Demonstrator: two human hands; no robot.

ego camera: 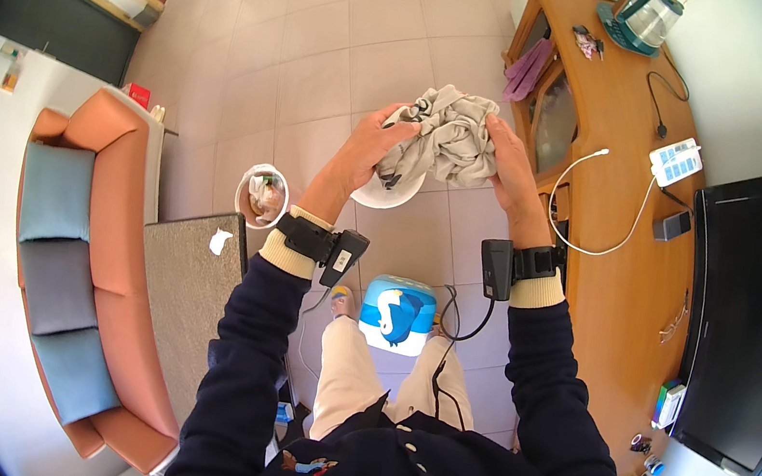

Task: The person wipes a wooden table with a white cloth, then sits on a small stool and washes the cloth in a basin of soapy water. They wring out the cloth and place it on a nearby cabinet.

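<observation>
A crumpled beige cloth [451, 131] with dark markings is bunched between my two hands. My left hand [379, 137] grips its left side, thumb on top. On the opposite side, my right hand [509, 155] holds the bundle with its thumb on the upper edge. Partly hidden beneath the cloth is a white round basin [386, 199]; what it contains cannot be seen. A blue and white stool [398, 313] with a penguin picture stands between my legs.
To the left are a waste bin [241, 191] holding rubbish, a grey-brown table [181, 283] and an orange sofa [124, 216]. A wooden cabinet [613, 197] runs along the right, carrying a glass kettle [652, 20], a power strip [676, 163] and a television [742, 318]. Cables hang near my wrists.
</observation>
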